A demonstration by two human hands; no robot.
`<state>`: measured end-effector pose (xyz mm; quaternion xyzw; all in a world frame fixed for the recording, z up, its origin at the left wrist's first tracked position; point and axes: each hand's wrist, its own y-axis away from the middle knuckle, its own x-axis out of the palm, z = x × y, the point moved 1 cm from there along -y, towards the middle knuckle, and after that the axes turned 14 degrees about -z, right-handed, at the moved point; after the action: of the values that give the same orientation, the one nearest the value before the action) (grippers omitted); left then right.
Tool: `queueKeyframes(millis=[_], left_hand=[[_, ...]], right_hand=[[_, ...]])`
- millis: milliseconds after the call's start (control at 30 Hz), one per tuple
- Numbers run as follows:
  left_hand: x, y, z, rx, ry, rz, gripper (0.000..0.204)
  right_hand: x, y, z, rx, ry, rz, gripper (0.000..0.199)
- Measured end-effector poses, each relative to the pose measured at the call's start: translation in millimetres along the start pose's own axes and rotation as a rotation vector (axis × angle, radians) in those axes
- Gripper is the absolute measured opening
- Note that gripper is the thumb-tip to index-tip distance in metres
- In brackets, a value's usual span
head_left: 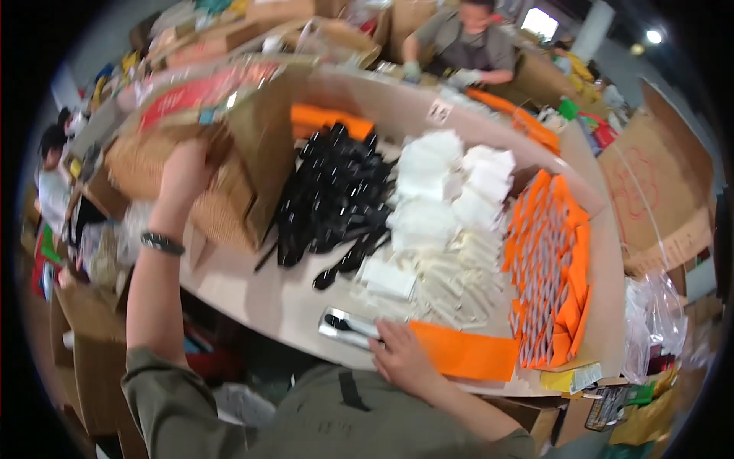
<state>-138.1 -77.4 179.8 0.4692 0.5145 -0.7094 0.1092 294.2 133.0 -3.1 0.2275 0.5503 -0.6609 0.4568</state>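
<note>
My left hand (195, 157) reaches into an open cardboard box (264, 153) on the left of the table. It is at the light-brown ridged bundles (141, 164) inside, and its fingers are hidden. At the table's front edge my right hand (401, 353) is closed over the left end of an orange paper sleeve (466, 352). From under its fingers a black plastic spoon (336, 322) sticks out, lying on a pale flat packet. Beyond it spread white folded napkins (428, 168), thin whitish packets (459, 283) and a heap of black spoons (332, 187).
Overlapping orange sleeves (547, 268) fill the table's right side, and another orange stack (329, 121) lies behind the spoons. A raised rim (566, 176) borders the table. Across it, a gloved person (478, 46) works. Large cartons (650, 183) stand to the right.
</note>
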Motion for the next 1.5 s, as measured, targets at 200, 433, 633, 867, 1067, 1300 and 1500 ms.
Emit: queueKeyframes(millis=[200, 433, 633, 867, 1067, 1300, 1500], left_hand=[[21, -8, -1, -0.027, 0.029, 0.084, 0.044], [-31, 114, 31, -0.545, 0.712, -0.141, 0.023], [24, 235, -86, -0.214, 1.08, 0.485, 0.012], [50, 219, -126, -0.101, 0.923, 0.7, 0.015], [61, 258, -200, -0.079, 0.741, 0.334, 0.05], [51, 266, -201, -0.207, 0.684, 0.351, 0.054], [40, 272, -238, -0.534, 1.5, 0.993, 0.038]], right_hand=[[12, 18, -13, 0.106, -0.077, -0.026, 0.043], [-15, 13, -22, 0.229, -0.06, 0.001, 0.047], [-24, 9, -28, 0.217, -0.137, 0.126, 0.05], [-10, 15, -25, 0.129, -0.028, 0.036, 0.053], [22, 2, -15, 0.231, -0.014, -0.082, 0.044], [18, 0, -13, 0.223, -0.006, -0.132, 0.029], [24, 3, -14, 0.206, -0.079, -0.179, 0.021]])
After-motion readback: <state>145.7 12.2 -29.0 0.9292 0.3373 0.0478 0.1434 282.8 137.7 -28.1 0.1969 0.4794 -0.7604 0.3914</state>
